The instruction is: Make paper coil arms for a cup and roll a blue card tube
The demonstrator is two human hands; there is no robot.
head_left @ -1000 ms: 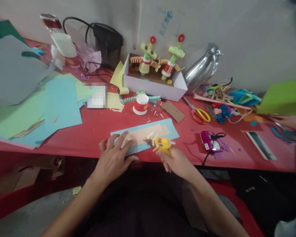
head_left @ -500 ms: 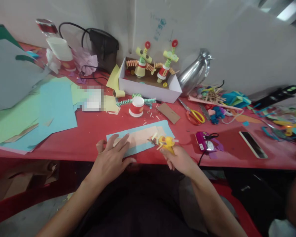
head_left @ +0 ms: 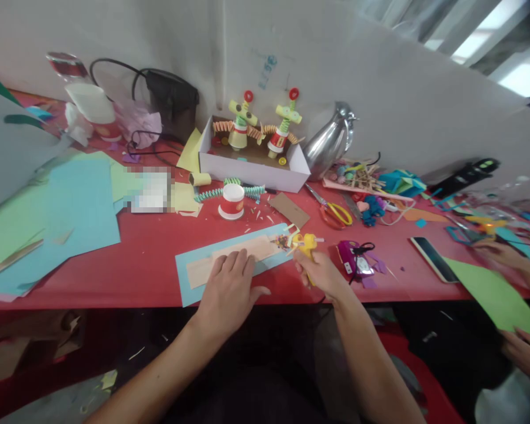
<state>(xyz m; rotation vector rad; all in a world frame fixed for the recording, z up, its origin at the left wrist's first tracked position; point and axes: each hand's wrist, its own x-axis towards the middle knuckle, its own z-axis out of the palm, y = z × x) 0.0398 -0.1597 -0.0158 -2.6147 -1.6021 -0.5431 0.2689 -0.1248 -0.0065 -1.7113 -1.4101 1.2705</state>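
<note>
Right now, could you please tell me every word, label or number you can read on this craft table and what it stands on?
No text reads clearly.
Blue scribble on the wall: too blurred to read.
Red band on the paper cup: print too small.
Label on the purple device: too small.
Patch on the papers: pixelated, unreadable.

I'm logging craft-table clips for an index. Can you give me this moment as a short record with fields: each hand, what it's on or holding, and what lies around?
left hand: flat on tan strip, over blue paper
right hand: grips yellow glue gun, nozzle at strip's right end
surface: red table
nearby: paper cup, white box, scissors, phone
other person: hands on green sheet, at right
</note>
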